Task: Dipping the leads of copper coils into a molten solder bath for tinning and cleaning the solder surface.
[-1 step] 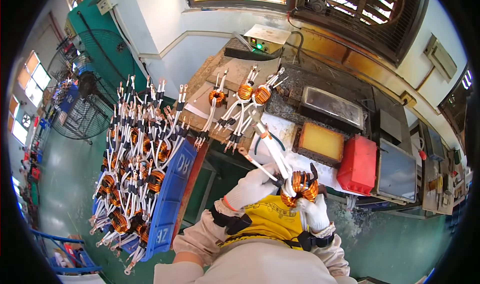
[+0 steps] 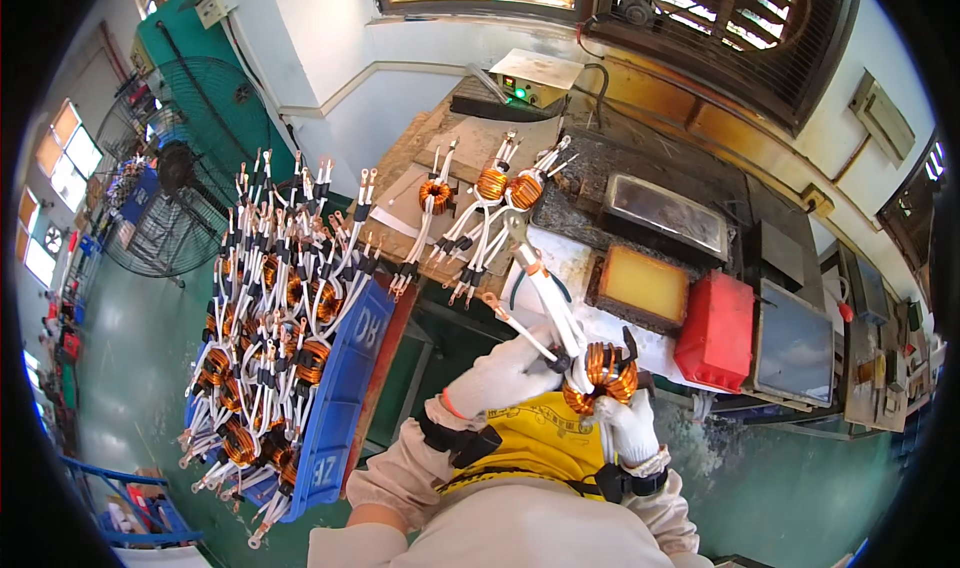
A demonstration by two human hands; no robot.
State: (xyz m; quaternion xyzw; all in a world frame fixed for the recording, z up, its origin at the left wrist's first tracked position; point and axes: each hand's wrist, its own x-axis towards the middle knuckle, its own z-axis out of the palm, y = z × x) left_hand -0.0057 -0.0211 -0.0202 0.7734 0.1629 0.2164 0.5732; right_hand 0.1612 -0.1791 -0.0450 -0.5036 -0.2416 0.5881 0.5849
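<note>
A copper-wound toroidal coil with thick white leads is held up in front of my body. My left hand, in a white knit glove, closes round the leads just beside the winding. From below, my right hand, gloved too, grips the coil by its lower side. The leads rise toward the bench and end in a metal ring lug; a thinner lead with a copper lug sticks out to the left. Behind them, partly hidden, lie dark-handled pliers.
On my left, a blue crate overflows with similar coils. Several more coils rest on the bench. A yellow-filled tray, a metal-framed box and a red box stand at right. A floor fan stands far left.
The coil and its leads have shifted slightly to the right and turned a little, with the ring lug showing more plainly. Both hands keep their grip.
</note>
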